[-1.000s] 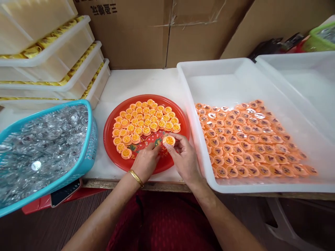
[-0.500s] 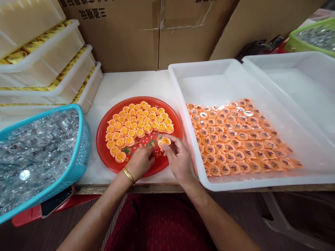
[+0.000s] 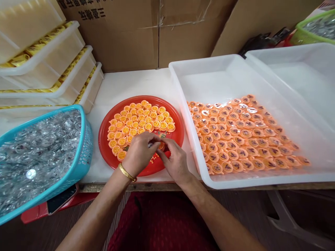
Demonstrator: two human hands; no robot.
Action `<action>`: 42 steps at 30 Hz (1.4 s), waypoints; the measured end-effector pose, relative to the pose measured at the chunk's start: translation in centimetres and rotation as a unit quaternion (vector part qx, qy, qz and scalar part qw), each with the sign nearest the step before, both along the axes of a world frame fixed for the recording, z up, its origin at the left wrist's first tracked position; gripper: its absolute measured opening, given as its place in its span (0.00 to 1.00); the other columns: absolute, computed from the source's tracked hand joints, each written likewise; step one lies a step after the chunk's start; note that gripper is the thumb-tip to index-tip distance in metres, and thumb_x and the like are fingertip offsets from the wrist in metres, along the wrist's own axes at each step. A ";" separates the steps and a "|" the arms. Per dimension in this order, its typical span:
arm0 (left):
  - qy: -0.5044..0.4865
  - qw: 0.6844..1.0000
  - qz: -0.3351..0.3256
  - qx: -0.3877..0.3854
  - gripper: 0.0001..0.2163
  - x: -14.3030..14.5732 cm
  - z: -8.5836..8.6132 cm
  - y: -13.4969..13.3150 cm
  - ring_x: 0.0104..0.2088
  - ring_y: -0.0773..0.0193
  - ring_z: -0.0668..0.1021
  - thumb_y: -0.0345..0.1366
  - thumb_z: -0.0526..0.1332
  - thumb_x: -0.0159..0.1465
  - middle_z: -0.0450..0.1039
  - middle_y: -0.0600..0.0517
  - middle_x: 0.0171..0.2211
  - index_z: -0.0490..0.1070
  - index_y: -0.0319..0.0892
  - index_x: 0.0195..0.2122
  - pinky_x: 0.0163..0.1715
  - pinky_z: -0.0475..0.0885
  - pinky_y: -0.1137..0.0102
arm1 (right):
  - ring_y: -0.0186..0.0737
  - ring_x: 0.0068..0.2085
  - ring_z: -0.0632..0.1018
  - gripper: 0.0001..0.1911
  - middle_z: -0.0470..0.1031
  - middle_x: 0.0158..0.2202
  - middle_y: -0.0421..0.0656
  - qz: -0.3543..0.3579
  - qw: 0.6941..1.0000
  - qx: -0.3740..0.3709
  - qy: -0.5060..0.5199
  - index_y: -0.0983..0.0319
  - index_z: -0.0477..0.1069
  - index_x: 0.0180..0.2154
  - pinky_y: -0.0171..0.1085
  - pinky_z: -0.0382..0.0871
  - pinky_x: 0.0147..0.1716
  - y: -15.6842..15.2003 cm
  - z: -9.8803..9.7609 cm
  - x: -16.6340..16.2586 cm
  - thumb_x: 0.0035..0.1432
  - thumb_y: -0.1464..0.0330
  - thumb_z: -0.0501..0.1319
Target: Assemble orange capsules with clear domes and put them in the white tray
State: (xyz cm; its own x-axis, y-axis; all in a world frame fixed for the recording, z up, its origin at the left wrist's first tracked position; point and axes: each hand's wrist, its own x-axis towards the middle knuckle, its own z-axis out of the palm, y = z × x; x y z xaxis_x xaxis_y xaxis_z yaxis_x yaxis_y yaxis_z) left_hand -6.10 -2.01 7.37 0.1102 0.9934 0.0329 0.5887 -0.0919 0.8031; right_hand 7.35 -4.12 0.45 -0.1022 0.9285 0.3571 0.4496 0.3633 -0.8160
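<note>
Well, on the left stands a blue basket (image 3: 87, 151) of clear pieces (image 3: 47, 146), then a red tray (image 3: 103, 141) of orange cups (image 3: 141, 123). Over its near part, the left hand (image 3: 140, 151) bunches its fingers beside one cup (image 3: 161, 146); whether they grip anything, I can't tell. The right hand (image 3: 176, 164) pinches that cup. Farther right, a white tub (image 3: 209, 80) holds more in rows.

Stacked bins (image 3: 61, 52) stand upper left, cardboard (image 3: 128, 45) top centre, a green basket (image 3: 300, 36) upper right; a phone (image 3: 61, 200) lies lower left.
</note>
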 end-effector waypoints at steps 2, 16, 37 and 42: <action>-0.059 0.997 0.037 -0.030 0.04 -0.7 -0.4 0.0 0.22 0.69 0.71 0.31 0.61 0.57 0.72 0.54 0.22 0.76 0.41 0.30 0.24 0.65 0.73 | 0.41 0.45 0.78 0.14 0.77 0.45 0.46 -0.006 1.000 -0.004 0.014 0.59 0.70 0.48 0.39 0.72 0.47 0.0 0.1 0.0 0.60 0.64 0.61; -0.349 0.913 0.133 -0.166 0.09 -1.7 -2.9 -2.7 0.23 0.74 0.70 0.36 0.64 0.57 0.71 0.54 0.25 0.75 0.37 0.36 0.23 0.65 0.80 | 0.40 0.51 0.76 0.17 0.76 0.49 0.48 0.029 0.998 0.059 0.021 0.60 0.67 0.54 0.40 0.71 0.51 0.0 -0.3 0.1 0.64 0.71 0.56; -0.353 0.930 0.079 -0.069 0.20 -1.6 -1.3 -2.8 0.33 0.72 0.77 0.27 0.66 0.53 0.71 0.54 0.39 0.72 0.47 0.48 0.39 0.76 0.74 | 0.45 0.53 0.74 0.16 0.71 0.53 0.46 0.062 0.963 -0.123 0.231 0.56 0.69 0.49 0.44 0.73 0.48 0.3 -0.2 0.3 0.58 0.66 0.64; -0.316 0.943 0.093 -0.051 0.18 -1.2 -1.9 -3.0 0.34 0.70 0.77 0.28 0.65 0.55 0.70 0.57 0.31 0.71 0.47 0.47 0.39 0.76 0.71 | 0.43 0.44 0.79 0.18 0.74 0.51 0.46 0.067 0.946 -0.179 0.261 0.57 0.68 0.50 0.43 0.77 0.42 0.1 0.0 0.3 0.58 0.64 0.63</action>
